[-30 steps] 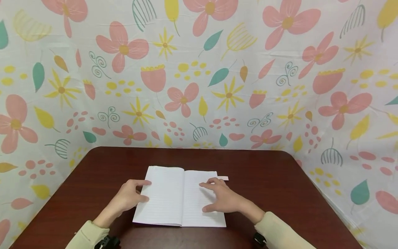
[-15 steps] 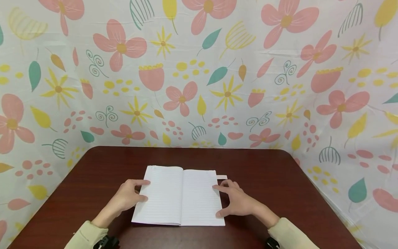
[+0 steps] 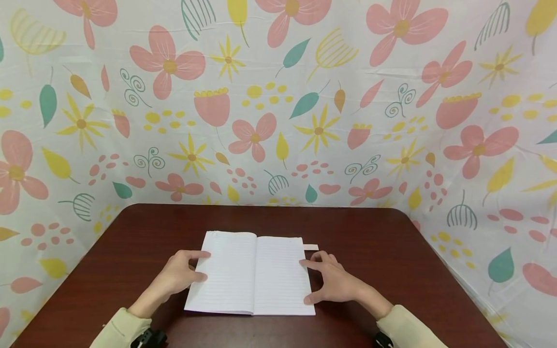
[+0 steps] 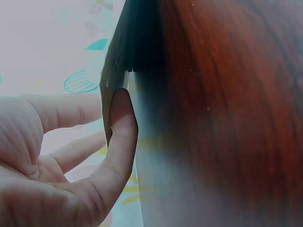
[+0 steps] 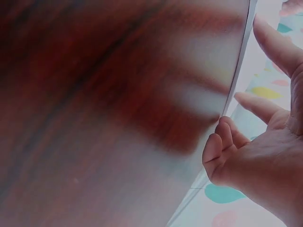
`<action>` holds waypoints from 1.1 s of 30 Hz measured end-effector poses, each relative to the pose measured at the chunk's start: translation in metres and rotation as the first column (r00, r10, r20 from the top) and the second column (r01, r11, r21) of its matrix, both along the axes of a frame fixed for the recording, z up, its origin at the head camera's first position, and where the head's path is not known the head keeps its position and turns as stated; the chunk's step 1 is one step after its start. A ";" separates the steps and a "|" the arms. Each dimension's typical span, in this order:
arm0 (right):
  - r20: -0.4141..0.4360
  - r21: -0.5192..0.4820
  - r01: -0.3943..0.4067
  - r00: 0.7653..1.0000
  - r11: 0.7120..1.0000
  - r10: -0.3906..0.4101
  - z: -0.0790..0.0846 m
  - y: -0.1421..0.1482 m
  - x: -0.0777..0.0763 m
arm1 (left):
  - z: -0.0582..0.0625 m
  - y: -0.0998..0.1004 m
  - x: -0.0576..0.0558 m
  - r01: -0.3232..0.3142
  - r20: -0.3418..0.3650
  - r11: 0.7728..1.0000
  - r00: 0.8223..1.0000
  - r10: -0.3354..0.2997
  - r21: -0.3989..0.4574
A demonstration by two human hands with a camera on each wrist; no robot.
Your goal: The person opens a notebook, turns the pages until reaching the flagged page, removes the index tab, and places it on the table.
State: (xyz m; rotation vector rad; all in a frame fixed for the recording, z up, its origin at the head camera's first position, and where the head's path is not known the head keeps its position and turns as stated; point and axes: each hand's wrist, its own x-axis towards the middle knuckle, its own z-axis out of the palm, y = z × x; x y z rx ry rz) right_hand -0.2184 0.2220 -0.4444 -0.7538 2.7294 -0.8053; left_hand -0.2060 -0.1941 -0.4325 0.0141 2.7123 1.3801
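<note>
An open notebook (image 3: 230, 275) with lined white pages lies in the middle of the table in the head view. My left hand (image 3: 180, 271) holds its left side, thumb and index finger on the page. In the left wrist view, one finger of that left hand (image 4: 90, 189) curls beneath the slightly raised notebook edge (image 4: 111, 80). My right hand (image 3: 337, 282) rests at the right edge, its thumb and index fingertips touching the right page. The right wrist view shows the other fingers of the right hand (image 5: 265, 165) loosely bent beside the edge, holding nothing. A pale tab (image 3: 311, 247) sticks out at the upper right.
The dark brown wooden table (image 3: 370, 237) extends around the notebook on all sides. A white curtain (image 3: 278, 145) with a flower pattern hangs behind the table and along its sides.
My right hand has slid right, from over the right page to its outer edge, and has stayed nearly still for the last half second. The left hand keeps its hold.
</note>
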 end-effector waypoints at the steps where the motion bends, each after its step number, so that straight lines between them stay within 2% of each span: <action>1: 0.000 -0.001 0.002 1.000 1.000 -0.002 0.000 0.000 0.000 | 0.000 0.000 0.000 0.000 0.001 1.000 1.000 0.000 0.000; 12: -0.020 0.003 0.012 1.000 1.000 -0.012 0.000 -0.005 0.001 | 0.001 0.001 0.000 -0.006 0.011 1.000 1.000 0.006 -0.002; 21: -0.032 -0.007 -0.024 0.999 1.000 0.024 0.000 -0.013 -0.001 | 0.000 0.000 0.000 -0.007 0.010 1.000 1.000 0.007 -0.006; 28: -0.096 0.004 0.005 0.995 1.000 -0.004 -0.001 -0.018 -0.002 | 0.001 0.001 0.000 -0.010 0.005 1.000 1.000 0.010 -0.012; 33: -0.096 0.012 0.034 0.995 0.999 -0.032 -0.001 -0.023 -0.002 | 0.001 0.001 0.000 -0.008 0.007 1.000 1.000 0.008 -0.015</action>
